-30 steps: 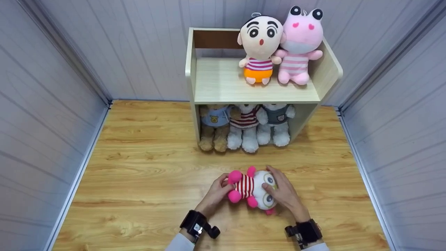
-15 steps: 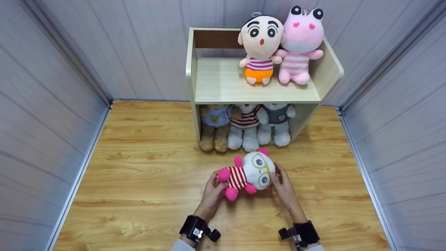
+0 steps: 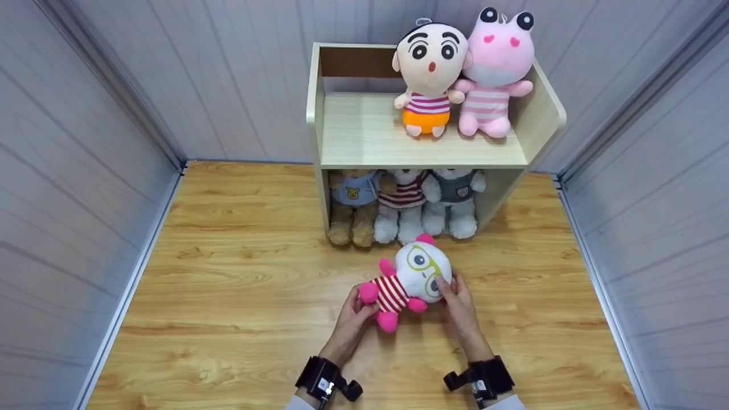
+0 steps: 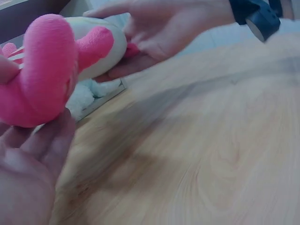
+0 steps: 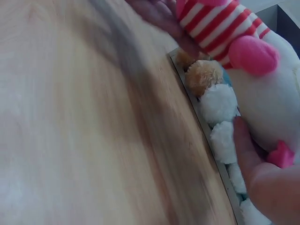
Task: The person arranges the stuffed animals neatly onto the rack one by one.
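A plush toy (image 3: 393, 293) with a white head, yellow-green glasses, pink limbs and a red-and-white striped body is held between my two hands, tilted with its head to the upper right. My left hand (image 3: 346, 326) grips its lower end by the legs, thumb near the striped body. At the head, my right hand (image 3: 462, 312) holds the side, with the thumb over one eye. The wrist views show the toy (image 4: 49, 70) raised above the wooden floor, its shadow below. Fingers of the right hand (image 5: 274, 187) are partly hidden behind the head.
Behind the toy stands a pale wooden shelf (image 3: 353, 131). A cartoon boy plush (image 3: 428, 74) and a pink frog-like plush (image 3: 494, 62) sit on top. Below are a brown bear (image 3: 354, 205) and two whitish bears (image 3: 401, 199). Panelled walls (image 3: 74, 171) flank the floor.
The plush toy has moved slightly left and away from me, toward the shelf, and its head has turned upward. Both hands moved with it, the right one shifting around the head.
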Demonstrator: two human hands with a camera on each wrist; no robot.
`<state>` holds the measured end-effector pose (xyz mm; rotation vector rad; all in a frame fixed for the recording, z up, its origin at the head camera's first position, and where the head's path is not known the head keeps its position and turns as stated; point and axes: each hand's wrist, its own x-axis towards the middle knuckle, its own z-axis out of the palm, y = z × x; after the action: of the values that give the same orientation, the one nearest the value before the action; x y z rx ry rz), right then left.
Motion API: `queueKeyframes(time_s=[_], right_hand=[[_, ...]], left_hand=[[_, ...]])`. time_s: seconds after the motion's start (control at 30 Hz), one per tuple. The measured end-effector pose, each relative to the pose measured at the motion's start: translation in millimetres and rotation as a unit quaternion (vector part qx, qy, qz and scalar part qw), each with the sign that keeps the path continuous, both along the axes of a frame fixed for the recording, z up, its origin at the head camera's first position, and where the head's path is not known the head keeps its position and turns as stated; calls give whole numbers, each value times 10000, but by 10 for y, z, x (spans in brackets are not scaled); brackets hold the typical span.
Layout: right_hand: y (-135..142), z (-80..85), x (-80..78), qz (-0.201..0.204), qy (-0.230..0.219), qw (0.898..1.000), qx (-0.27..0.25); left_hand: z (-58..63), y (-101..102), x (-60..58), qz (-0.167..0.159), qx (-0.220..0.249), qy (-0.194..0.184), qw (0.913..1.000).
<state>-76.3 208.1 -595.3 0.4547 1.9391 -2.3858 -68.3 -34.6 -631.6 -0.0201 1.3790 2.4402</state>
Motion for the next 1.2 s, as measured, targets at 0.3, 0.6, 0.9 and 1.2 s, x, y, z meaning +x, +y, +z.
queueKeyframes(time_s=[0.3, 0.6, 0.9, 1.2], right_hand=[[46, 150, -104, -274, 459, 9986, 41], [0, 318, -265, 483, 1127, 9878, 960], [-99, 436, -347, 922, 1417, 9796, 1091], [-180, 387, -339, 1031, 1404, 9813, 814]], left_hand=[[174, -203, -147, -977, -205, 792, 9918], [436, -144, -435, -949, -1641, 1291, 9733], [465, -44, -495, -778, -2654, 1427, 9503], [374, -20, -485, -195, -2882, 1492, 9457]])
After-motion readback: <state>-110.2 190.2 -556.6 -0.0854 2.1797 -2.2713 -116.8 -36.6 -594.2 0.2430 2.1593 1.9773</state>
